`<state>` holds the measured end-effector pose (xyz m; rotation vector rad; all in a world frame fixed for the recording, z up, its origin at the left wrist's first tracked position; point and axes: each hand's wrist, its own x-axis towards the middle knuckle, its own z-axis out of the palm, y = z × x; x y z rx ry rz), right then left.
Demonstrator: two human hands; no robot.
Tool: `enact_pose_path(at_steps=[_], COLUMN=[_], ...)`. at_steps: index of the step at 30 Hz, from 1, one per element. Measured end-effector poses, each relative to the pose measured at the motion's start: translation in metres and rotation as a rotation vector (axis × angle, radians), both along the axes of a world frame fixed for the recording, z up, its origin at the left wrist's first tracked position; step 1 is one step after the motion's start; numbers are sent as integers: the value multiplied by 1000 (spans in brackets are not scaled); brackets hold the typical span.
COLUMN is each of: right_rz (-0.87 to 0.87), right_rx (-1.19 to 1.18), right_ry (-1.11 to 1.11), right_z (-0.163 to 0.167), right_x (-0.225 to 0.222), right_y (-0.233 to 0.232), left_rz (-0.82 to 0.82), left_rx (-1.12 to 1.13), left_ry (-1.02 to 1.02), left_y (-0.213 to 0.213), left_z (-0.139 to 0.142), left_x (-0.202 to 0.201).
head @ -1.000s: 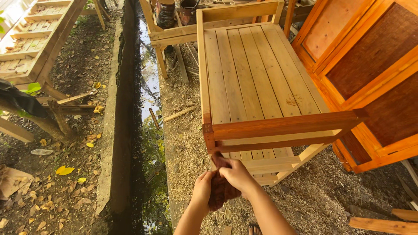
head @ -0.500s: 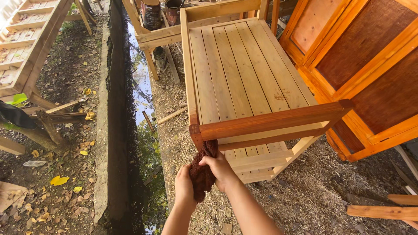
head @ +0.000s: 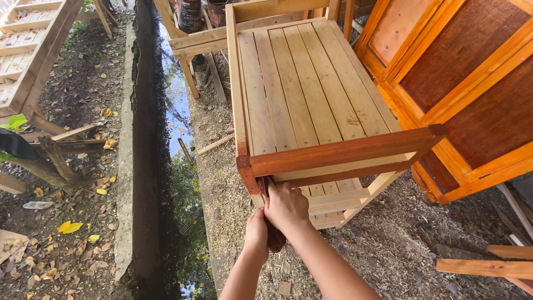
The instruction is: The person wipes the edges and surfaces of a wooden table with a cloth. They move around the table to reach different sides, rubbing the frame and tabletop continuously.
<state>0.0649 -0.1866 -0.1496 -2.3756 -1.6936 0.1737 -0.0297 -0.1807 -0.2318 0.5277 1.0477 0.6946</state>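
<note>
Head view: both hands closed together on a dark brown rag (head: 273,240), right hand (head: 287,206) above, left hand (head: 256,229) below, pressing it against the near front leg (head: 248,179) of a slatted wooden frame (head: 302,94). Rag likely soft, limp, light, best bunched in the palm. Frame probably stiff and heavy, its stained front rail (head: 338,151) sharp-cornered. Water-filled channel (head: 166,111) close on the left; orange panels (head: 461,83) crowding the right; sawdust ground (head: 388,239) open nearby.
</note>
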Motion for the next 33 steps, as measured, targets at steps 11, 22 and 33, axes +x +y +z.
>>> enact_pose_path(at_steps=[11, 22, 33], right_rz=[-78, -240, -308], right_rx=[-118, -172, -227], right_ry=[-12, -98, -109], right_z=[12, 28, 47], right_x=[80, 195, 250], right_y=[-30, -79, -97], left_rz=[-108, -229, -313], left_rx=[-6, 5, 71], left_ry=[-98, -207, -99], left_y=[-9, -52, -78], left_z=[1, 12, 29], left_x=[73, 189, 262])
